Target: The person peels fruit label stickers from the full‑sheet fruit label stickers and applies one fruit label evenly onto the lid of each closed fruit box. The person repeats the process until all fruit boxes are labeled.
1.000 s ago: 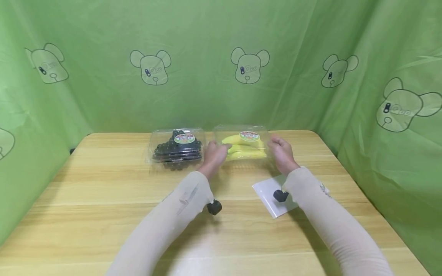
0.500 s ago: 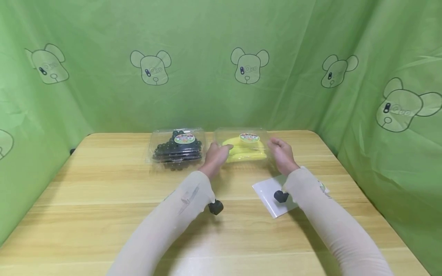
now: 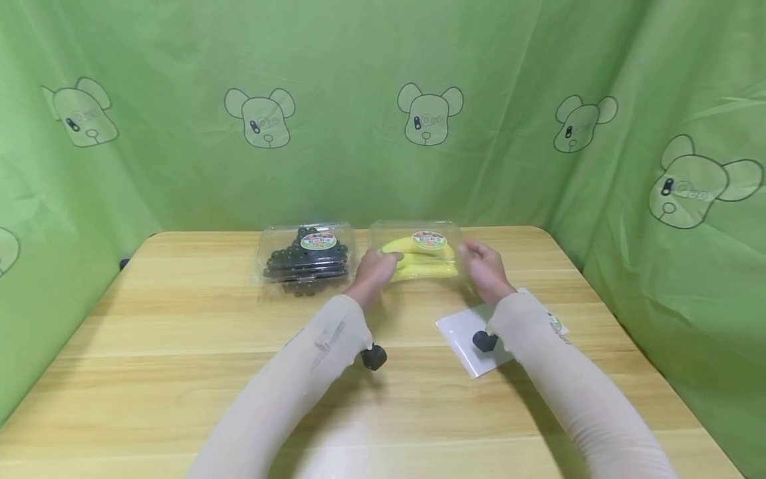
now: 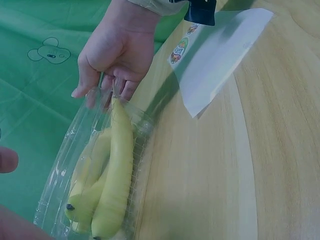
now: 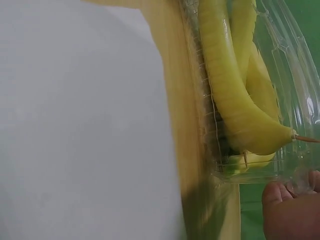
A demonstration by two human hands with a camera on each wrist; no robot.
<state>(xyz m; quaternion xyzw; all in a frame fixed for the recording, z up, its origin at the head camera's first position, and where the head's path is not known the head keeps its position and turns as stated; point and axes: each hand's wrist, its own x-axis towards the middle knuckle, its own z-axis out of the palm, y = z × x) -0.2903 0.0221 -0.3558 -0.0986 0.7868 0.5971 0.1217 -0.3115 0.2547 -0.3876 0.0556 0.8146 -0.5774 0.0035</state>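
A clear plastic clamshell box with yellow bananas in it sits at the back of the table, a round fruit sticker on its lid. My left hand holds its left side, with the thumb over the front. At the opposite end my right hand grips the edge with curled fingers; the right wrist view shows those fingertips at the plastic rim. To the left stands a second clear clamshell box, holding dark grapes.
A white sheet or flat bag with a printed label lies on the wooden table, partly under my right forearm. Green curtains with bear-head drawings enclose the back and sides.
The banana box has dropped slightly, and the bananas inside have shifted a little. Both hands keep their hold and have barely moved.
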